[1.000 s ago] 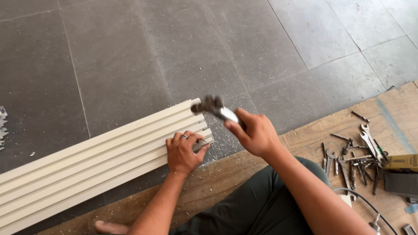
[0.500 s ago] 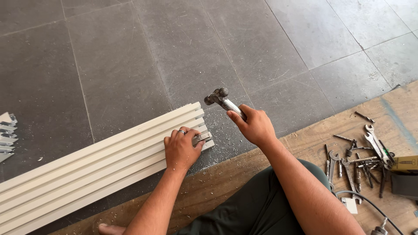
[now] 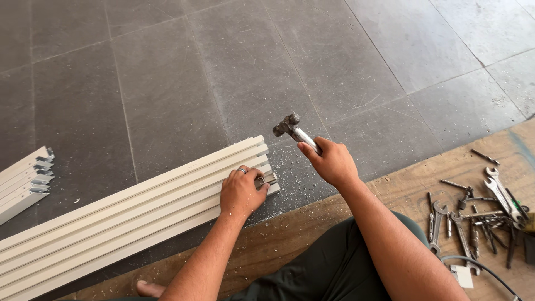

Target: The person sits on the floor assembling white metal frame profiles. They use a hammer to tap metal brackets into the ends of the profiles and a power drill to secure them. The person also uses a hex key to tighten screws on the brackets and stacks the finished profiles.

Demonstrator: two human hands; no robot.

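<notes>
Where the white ribbed panel (image 3: 128, 214) ends at its right, the left hand (image 3: 241, 192) is pressed flat on it, fingers closed over a small metal piece (image 3: 266, 179) at the panel's end edge; what that piece is cannot be made out. The panel lies slantwise on the grey tiled floor (image 3: 223, 67), its left end cut off by the frame. The right hand (image 3: 332, 161) is wrapped round the handle of a hammer (image 3: 294, 131), held raised just right of and beyond the panel's end; the head is clear of the panel, with open air between. Much of the handle is hidden within the fist.

Far of the panel, bare floor is seen in every direction. Fine shavings are scattered on the tile about the panel's end. At the left edge a second stack of white profiles (image 3: 23, 181) is partly cut off. On the near side a plywood sheet (image 3: 401, 184) is laid, its edge running up toward the right. Spanners and bits (image 3: 479, 217) are heaped on it at the right, well apart from both hands; single items in the heap are hard to separate. A bare foot (image 3: 150, 289) is partly seen at the bottom edge.
</notes>
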